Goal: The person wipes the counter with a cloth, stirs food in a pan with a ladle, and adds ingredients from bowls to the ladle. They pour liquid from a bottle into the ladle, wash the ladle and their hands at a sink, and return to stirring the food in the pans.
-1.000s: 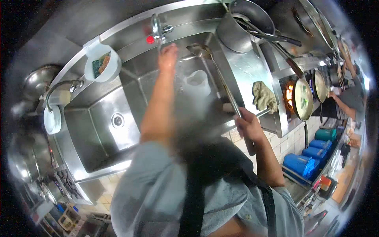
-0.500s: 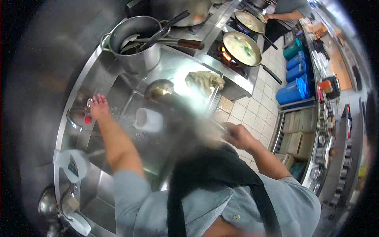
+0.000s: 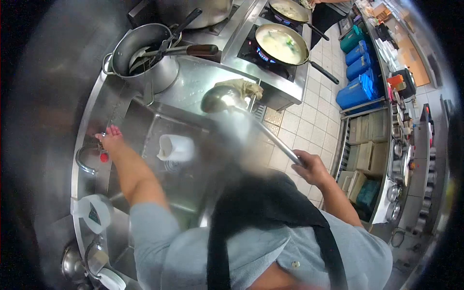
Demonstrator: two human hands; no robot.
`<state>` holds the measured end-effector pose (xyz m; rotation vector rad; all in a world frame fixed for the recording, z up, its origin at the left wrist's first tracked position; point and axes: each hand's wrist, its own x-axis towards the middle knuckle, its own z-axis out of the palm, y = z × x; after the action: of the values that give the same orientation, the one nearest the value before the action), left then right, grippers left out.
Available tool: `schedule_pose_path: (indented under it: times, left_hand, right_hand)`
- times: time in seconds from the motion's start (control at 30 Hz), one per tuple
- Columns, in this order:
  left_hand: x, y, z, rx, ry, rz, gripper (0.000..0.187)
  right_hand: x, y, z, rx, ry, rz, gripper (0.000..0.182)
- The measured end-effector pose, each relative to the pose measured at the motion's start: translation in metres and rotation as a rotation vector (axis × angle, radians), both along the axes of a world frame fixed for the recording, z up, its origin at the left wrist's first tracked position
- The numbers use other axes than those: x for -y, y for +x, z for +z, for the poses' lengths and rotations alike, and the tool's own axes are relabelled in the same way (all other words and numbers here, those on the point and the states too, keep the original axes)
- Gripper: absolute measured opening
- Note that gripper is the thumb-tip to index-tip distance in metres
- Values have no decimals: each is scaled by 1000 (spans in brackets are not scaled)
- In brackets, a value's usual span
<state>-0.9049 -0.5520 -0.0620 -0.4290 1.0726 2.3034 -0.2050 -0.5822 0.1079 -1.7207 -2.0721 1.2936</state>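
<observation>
My left hand (image 3: 112, 140) is at the faucet (image 3: 85, 162) behind the sink, close to its red-marked knob (image 3: 104, 157), fingers spread. My right hand (image 3: 311, 166) is wrapped round the long metal handle of a large ladle (image 3: 220, 99). The ladle's round bowl is over the steel counter, beside a crumpled tan cloth (image 3: 244, 88). In the sink basin stands a white plastic pitcher (image 3: 176, 148). A blurred patch hides part of the middle of the view, including some of the sink's right side.
A deep pot (image 3: 164, 72) holding utensils stands at the upper left. Two pans sit on the stove, the nearer pan (image 3: 282, 44) with pale liquid over a blue flame. A white container (image 3: 94, 214) is at the sink's left. Part of another person's arm (image 3: 333, 1) shows at the top.
The ladle has moved off the sink onto the counter side by the cloth, and my right hand has shifted right. The view has shifted, and the other person is now mostly out of it.
</observation>
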Motion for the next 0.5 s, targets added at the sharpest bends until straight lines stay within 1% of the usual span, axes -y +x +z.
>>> schedule_pose_path:
  times: [0.07, 0.13, 0.2, 0.23, 0.27, 0.3, 0.33, 0.37, 0.4, 0.47, 0.5]
  left_hand:
    - [-5, 27, 10, -15, -32, 3, 80]
    - [-14, 57, 18, -44, -377, 57, 62]
    - [-24, 102, -6, -556, -689, -31, 36]
    - [-29, 124, -18, -791, -852, -10, 26]
    - [-34, 175, -3, -937, -728, -106, 25]
    - [-44, 226, 17, -1194, -1051, -117, 28]
    - [-52, 266, 27, -1219, -846, -319, 36]
    - [-61, 310, 21, -1562, -998, -340, 41]
    - [-71, 349, 23, -1634, -864, -434, 48]
    - [-92, 412, 49, -1763, -887, -714, 51]
    - [-102, 444, 62, -1823, -880, -854, 53]
  right_hand:
    - [7, 17, -10, -58, 45, -86, 38]
    - [11, 24, -6, -46, 44, -95, 38]
    - [10, 32, -3, -33, 18, -187, 39]
    - [9, 38, -8, -82, 3, -229, 39]
    - [4, 41, -7, -86, -4, -214, 39]
    - [-2, 45, -4, -89, -15, -257, 39]
    - [-9, 49, -3, -92, -25, -302, 39]
    - [-15, 56, -3, -91, -8, -307, 40]
    - [-22, 62, -4, -91, -15, -296, 40]
    - [-37, 71, -3, -119, 49, -339, 41]
    - [-42, 69, 4, -161, 20, -379, 43]
